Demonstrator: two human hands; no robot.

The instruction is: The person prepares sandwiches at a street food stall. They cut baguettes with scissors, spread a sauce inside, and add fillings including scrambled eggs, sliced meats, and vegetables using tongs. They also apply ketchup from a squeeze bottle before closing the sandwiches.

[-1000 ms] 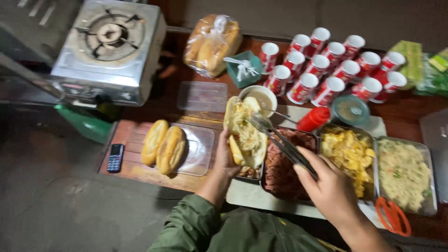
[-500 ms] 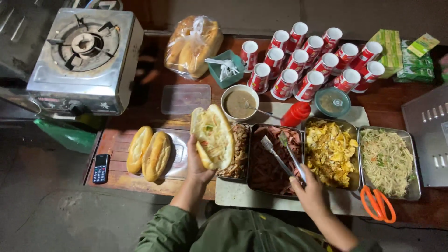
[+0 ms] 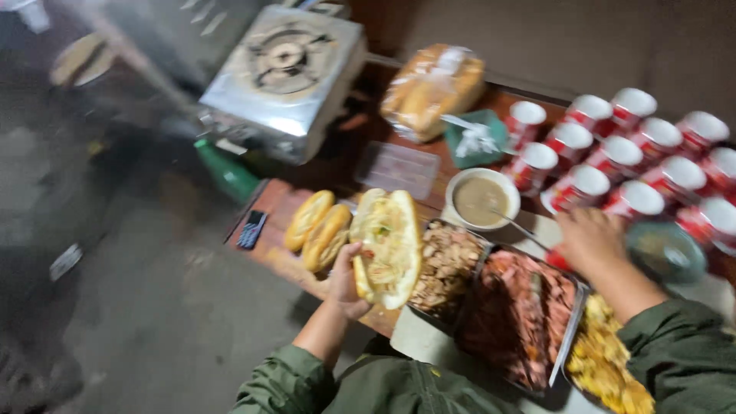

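Now left hand [image 3: 346, 282] grips filled roll [image 3: 387, 247], right hand [image 3: 592, 239] reaches w/ fingers curled by bowl [image 3: 481, 199], grip unclear; sauce probably next.

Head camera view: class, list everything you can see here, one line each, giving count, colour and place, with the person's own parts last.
Gas stove: one, silver, top left.
Bagged bread: one clear bag, behind the bowl.
Cups: ten or so, red and white, top right.
Sauce bowl: one, white, spoon in it.
Plain rolls: two, golden, left on table.
Phone: one, dark, table edge.
Food trays: three visible, metal, front right.
Filled baguette: one, held.
Left hand: holding the baguette.
Right hand: reaching over near the cups; what it grips is hidden.
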